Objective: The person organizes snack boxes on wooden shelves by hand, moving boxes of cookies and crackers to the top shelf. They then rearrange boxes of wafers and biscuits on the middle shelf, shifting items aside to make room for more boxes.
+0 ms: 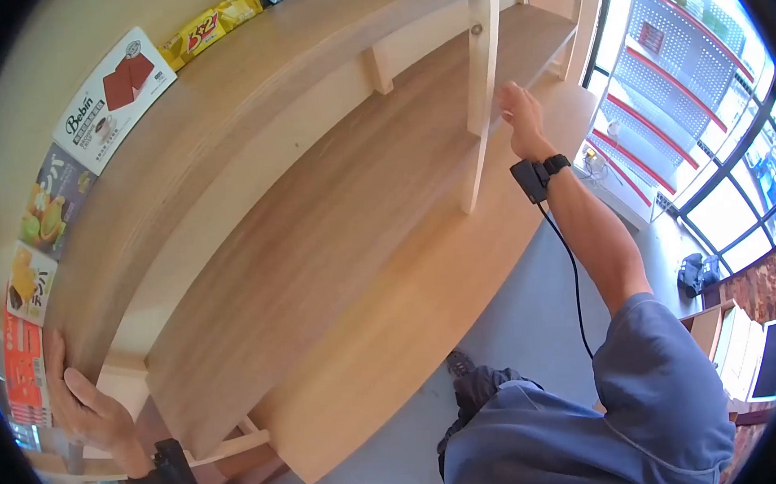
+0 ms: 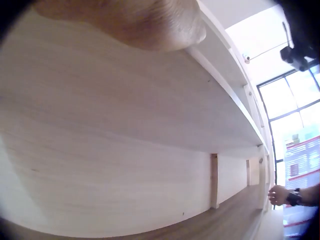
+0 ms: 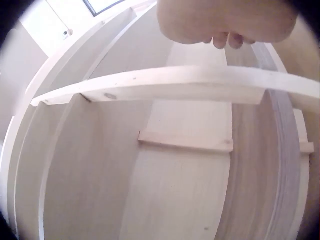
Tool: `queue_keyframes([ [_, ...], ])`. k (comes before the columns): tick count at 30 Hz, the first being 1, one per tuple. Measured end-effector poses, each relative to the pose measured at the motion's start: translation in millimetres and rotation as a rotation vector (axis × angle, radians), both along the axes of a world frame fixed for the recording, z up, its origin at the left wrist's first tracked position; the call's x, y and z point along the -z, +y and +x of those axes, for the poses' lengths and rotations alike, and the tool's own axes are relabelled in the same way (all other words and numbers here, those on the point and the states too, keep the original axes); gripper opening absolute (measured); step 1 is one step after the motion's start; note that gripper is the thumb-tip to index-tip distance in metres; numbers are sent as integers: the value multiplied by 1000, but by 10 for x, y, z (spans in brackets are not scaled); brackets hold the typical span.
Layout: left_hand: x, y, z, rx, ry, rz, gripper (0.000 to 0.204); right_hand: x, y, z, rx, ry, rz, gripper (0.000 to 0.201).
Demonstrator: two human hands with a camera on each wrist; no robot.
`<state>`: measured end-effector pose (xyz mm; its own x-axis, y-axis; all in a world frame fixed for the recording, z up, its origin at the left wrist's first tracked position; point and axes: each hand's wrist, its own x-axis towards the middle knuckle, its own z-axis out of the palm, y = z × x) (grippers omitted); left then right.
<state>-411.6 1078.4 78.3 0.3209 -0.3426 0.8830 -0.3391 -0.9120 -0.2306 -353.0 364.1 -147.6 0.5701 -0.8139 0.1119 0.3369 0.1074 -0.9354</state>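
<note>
On the left side of the head view, my left hand point(image 1: 92, 408) lies at the end of the upper shelf point(image 1: 217, 119), fingers stretched alongside a red box point(image 1: 26, 362). Its thumb stands apart from the fingers. From the left wrist, the heel of this hand point(image 2: 160, 25) shows over the pale underside of a shelf, and the fingers are hidden. Over at the right, my right hand point(image 1: 523, 116) is raised beside a wooden upright point(image 1: 484, 64), fingers loosely bent with nothing in them. The right wrist view shows the hand's underside point(image 3: 225, 20) and several fingertips.
Along the upper shelf stand a small white box point(image 1: 31, 285), a grey box point(image 1: 59, 200), a white Bebin box point(image 1: 113, 99) and a yellow snack bag point(image 1: 211, 29). Lower shelf boards point(image 1: 332, 219) lie beneath. A perforated rack point(image 1: 673, 69) stands by the windows.
</note>
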Motion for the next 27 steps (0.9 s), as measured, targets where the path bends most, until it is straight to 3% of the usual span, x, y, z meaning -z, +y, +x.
queue_keyframes([
  [4, -22, -33, -31, -28, 4, 13, 40, -50, 50, 151, -99, -16, -21, 35],
  [19, -6, -30, -8, -10, 5, -11, 43, 389, 135, 86, 35, 22, -110, 36],
  [24, -20, -60, -32, -29, 9, 5, 43, 1105, 298, -290, 166, 135, -76, 30],
  [26, -24, -37, -10, -36, 23, 6, 42, 1754, 191, -498, 204, 225, -118, 28],
  [27, -24, -12, 4, -7, 11, 7, 42, 2341, -21, -631, 268, 353, -240, 26],
])
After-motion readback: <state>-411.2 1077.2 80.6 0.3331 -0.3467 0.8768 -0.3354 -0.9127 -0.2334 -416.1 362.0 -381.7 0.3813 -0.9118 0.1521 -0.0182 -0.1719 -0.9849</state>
